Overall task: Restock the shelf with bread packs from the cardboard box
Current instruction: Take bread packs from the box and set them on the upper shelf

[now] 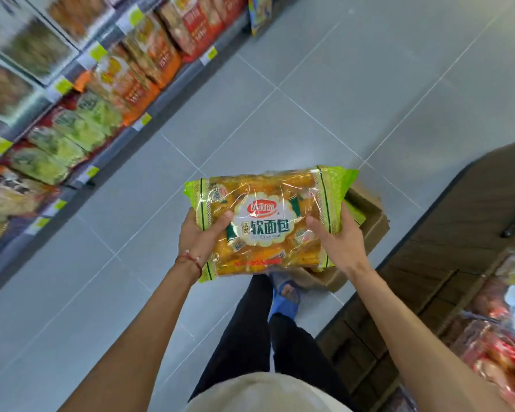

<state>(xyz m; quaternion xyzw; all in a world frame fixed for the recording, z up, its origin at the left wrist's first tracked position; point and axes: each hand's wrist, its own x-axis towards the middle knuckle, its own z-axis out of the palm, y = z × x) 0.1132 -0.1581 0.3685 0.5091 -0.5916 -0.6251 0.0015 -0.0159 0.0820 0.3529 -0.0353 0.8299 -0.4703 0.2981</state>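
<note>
I hold a clear bread pack (pixel 268 221) with green ends and a white label flat in front of me, above the floor. My left hand (pixel 201 237) grips its left end, thumb on top. My right hand (pixel 338 237) grips its right end, thumb on the front. Behind and below the pack sits the open cardboard box (pixel 369 224) on the floor; most of its inside is hidden by the pack. The shelf (pixel 81 114) runs along the left, packed with green, orange and red bags.
Grey floor tiles (pixel 354 93) stretch ahead between the shelf and a wooden counter (pixel 446 263) on the right. Red packaged goods (pixel 500 337) lie at the lower right. My legs and a blue sandal (pixel 286 295) are under the pack.
</note>
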